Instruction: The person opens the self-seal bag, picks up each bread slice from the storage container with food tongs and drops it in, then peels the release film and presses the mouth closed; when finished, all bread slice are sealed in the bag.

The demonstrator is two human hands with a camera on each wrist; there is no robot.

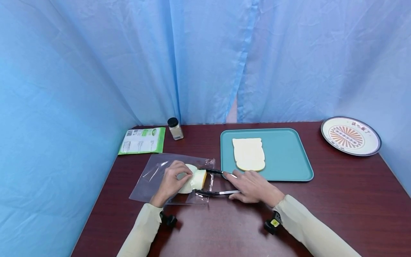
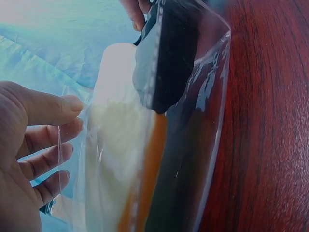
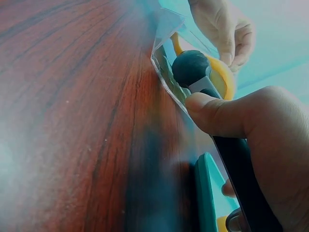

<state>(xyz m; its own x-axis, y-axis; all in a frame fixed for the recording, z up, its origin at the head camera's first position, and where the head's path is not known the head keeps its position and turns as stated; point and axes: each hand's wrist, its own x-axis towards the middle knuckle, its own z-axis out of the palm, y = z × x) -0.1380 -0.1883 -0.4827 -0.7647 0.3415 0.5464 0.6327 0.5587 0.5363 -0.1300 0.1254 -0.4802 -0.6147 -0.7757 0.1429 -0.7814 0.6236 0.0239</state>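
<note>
A clear plastic bag [image 1: 154,173] lies on the left of the table with a white bread slice [image 1: 196,181] with an orange-yellow crust at its right-hand mouth. My left hand [image 1: 173,178] pinches the bag's film between thumb and forefinger; the other fingers are spread in the left wrist view. My right hand [image 1: 252,186] grips a pair of tongs [image 1: 228,192] by the arms, thumb on the near one. Their black heads stand on either side of the slice, one seen close against it in the left wrist view. Whether both heads press the bread I cannot tell.
Right of the bag lies a teal tray [image 1: 285,153] bearing another bread slice [image 1: 248,154]. A patterned plate [image 1: 350,136] stands at the far right. At the back left are a green-and-white packet [image 1: 141,141] and a black-capped jar [image 1: 175,129]. Blue curtains [image 1: 205,60] border the table.
</note>
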